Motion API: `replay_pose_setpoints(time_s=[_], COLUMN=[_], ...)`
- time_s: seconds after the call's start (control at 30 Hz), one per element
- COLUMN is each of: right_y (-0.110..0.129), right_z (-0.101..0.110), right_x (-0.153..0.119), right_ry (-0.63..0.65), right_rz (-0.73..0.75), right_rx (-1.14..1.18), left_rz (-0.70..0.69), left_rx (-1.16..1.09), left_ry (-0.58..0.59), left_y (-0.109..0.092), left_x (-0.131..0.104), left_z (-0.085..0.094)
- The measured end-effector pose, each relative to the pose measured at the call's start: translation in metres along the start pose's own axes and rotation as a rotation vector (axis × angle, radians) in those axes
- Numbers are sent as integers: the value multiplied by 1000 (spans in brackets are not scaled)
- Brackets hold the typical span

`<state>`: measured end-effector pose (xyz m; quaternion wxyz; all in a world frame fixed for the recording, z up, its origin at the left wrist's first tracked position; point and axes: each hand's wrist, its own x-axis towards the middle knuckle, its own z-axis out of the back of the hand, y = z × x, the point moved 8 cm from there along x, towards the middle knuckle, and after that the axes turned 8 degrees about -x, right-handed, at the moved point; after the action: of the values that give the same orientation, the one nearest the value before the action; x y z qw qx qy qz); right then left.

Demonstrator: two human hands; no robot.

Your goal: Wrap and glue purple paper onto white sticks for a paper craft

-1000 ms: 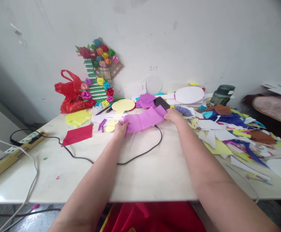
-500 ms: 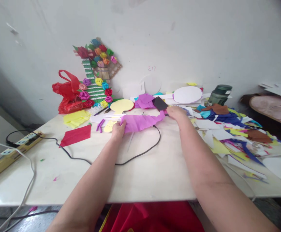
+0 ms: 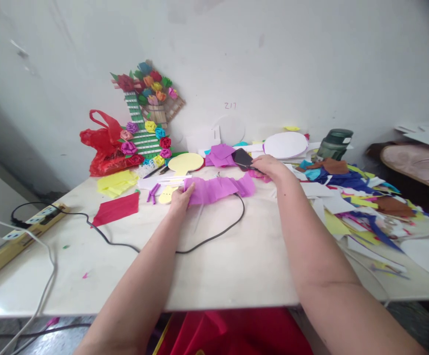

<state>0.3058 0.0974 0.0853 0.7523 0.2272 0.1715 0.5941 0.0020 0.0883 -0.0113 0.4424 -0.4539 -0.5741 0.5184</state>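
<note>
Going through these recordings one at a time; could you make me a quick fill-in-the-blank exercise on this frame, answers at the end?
1. The left hand holds a crinkled strip whose colour is ____.
2. The right hand is at a phone that is coloured ____.
3. The plastic bag is coloured ____.
4. The power strip lies on the person's ____ side.

Missing words: purple; black; red; left.

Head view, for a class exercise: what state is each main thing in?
Left hand: pinching purple strip's left end
Purple strip: creased, right end free
Right hand: at black device's edge, grip unclear
Red paper: lying flat
Yellow paper: rumpled
Red bag: crumpled, handle up
Green bottle: capped
Black cable: plugged into power strip
</note>
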Motion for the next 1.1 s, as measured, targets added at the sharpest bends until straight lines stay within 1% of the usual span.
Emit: replay_pose_setpoints(time_s=[0.07,0.13,0.23,0.37,0.47,0.53,0.6,0.7,0.77,0.87,0.93,1.0,1.03,1.1], right_y=[6,14,27,44,56,63,68,69,69,69,69,68,67,67], right_z=[-8,-15,-26,-46,-67,-80,-91,-99,-101,-98,-96,-95,-94,-89], right_x=[-7,-10,-10,-14,-25,-36,-45,-51,-49,-38,-31,-27,-25,-24], right_ry=[61,107,152,235,363,468,548,606,598,478,385,320,294,241], right_rz=[8,39,121,216,255,256,240,219,230,302,348,356,349,339], right_rx=[181,344,486,450,415,402,384,359,352,329,307,296,291,262], left_rz=[0,2,-1,-3,24,64,115,153,152,109,90,89,89,82], left_rx=[2,6,14,12,-2,25,55,-46,-185,-319,-321,-305,-302,-311], left_ry=[20,2,-18,-5,-9,-29,-74,-112,-116,-58,20,81,91,73], left_y=[-2,-3,-5,-4,-1,1,4,5,6,4,3,3,4,6], left_x=[-2,-4,-6,-6,-1,3,8,13,14,14,12,11,11,12], left_z=[-2,0,1,-2,-5,-6,-5,-5,-7,-13,-19,-23,-24,-22])
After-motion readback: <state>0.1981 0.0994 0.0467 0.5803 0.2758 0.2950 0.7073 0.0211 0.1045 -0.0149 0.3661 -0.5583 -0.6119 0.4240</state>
